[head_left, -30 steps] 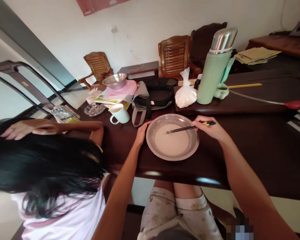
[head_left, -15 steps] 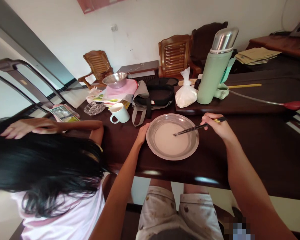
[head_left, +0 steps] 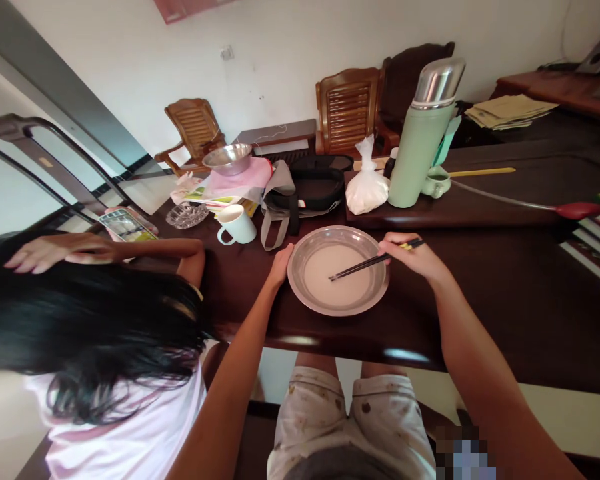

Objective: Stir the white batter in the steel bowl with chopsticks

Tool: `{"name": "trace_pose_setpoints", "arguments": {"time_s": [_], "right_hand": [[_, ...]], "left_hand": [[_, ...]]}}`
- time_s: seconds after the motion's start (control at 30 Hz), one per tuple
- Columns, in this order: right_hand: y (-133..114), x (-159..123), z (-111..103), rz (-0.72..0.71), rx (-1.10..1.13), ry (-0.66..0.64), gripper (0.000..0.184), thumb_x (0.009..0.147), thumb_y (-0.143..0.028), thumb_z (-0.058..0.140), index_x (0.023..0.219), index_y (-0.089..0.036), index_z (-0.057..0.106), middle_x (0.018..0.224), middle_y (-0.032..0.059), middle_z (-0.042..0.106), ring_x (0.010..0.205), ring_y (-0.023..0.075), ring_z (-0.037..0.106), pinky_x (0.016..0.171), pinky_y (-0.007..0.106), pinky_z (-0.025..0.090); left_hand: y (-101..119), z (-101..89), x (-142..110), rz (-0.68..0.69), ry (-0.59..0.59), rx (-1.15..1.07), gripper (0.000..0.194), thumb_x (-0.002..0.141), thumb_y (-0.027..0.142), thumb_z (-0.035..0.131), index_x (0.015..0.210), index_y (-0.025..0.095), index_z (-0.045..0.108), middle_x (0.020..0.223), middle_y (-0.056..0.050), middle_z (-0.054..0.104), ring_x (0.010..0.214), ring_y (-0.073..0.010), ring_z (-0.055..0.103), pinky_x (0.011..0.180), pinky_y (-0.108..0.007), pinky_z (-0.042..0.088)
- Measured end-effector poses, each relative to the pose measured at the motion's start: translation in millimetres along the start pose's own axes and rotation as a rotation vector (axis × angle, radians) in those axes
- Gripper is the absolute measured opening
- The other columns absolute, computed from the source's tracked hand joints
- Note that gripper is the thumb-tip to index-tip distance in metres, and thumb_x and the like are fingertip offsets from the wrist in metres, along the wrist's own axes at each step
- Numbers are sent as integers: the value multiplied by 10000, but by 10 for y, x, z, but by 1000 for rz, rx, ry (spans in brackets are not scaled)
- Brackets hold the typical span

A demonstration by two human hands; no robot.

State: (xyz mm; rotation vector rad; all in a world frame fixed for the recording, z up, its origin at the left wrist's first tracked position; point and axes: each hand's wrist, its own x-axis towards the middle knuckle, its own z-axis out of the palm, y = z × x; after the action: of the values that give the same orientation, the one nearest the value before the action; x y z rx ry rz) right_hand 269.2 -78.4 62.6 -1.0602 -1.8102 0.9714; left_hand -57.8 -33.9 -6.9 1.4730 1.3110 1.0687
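Observation:
A round stainless steel bowl (head_left: 337, 311) sits near the table's front edge, holding a pale, milky liquid (head_left: 320, 267). My left hand (head_left: 281, 264) grips its left rim, the thumb lying along the edge; the other fingers are mostly hidden behind the bowl. Dark chopsticks (head_left: 363, 265) with yellow bands slant down to the left from my right hand (head_left: 411, 255), which is closed around their upper part at the bowl's right rim. Their tips are in the liquid, left of the bowl's centre.
Behind the bowl stand a knotted bag of white powder (head_left: 367, 190), a green thermos (head_left: 420, 147) and a small green cup (head_left: 435, 183). Left of these are a black-and-grey bag (head_left: 305, 190) and a white mug (head_left: 239, 227). Another person (head_left: 95, 313) leans on the table at left.
My right hand has moved left and closer to the bowl's rim. The chopstick tips have shifted left and slightly nearer to me in the liquid. My left hand stays on the rim.

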Motion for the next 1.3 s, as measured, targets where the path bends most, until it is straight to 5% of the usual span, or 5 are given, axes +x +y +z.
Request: {"name": "trace_pose_setpoints", "arguments": {"time_s": [0.3, 0.5, 0.7, 0.9, 1.3], "right_hand": [[33, -21, -79, 27, -42, 177, 345, 861, -469, 547, 662, -199, 628, 558, 7, 562, 573, 157, 531, 614, 290, 401], [16, 13, 46, -79, -59, -37, 266, 846, -407, 585, 689, -197, 627, 702, 12, 604, 666, 157, 551, 643, 281, 399], [47, -23, -110, 4, -31, 208, 305, 873, -403, 554, 662, -195, 622, 560, -3, 565, 557, 139, 523, 605, 277, 392], [17, 21, 82, -78, -28, -42, 262, 859, -374, 578, 689, -180, 625, 646, -3, 585, 615, 134, 523, 603, 262, 373], [5, -13, 7, -21, 30, 25, 294, 868, -409, 564, 696, -187, 650, 579, -6, 575, 553, 131, 535, 590, 267, 400]], "left_hand": [[-21, 5, -2, 13, 1, -20, 551, 830, 631, 440, 777, 127, 656, 791, -57, 666, 767, -191, 573, 786, -284, 434], [-35, 20, 26, 2, 17, -35, 549, 827, 625, 446, 800, 122, 663, 800, -59, 668, 761, -188, 581, 778, -286, 437], [11, 46, 32, 23, 16, -103, 491, 821, 584, 503, 780, 120, 658, 759, -42, 653, 732, -171, 563, 735, -264, 425], [109, 61, 0, 15, 16, -117, 500, 795, 603, 528, 773, 120, 654, 757, -45, 655, 747, -177, 565, 725, -262, 429], [46, 57, 22, 37, 38, -106, 493, 805, 579, 531, 831, 111, 684, 785, -51, 673, 760, -182, 581, 747, -275, 435]]}}
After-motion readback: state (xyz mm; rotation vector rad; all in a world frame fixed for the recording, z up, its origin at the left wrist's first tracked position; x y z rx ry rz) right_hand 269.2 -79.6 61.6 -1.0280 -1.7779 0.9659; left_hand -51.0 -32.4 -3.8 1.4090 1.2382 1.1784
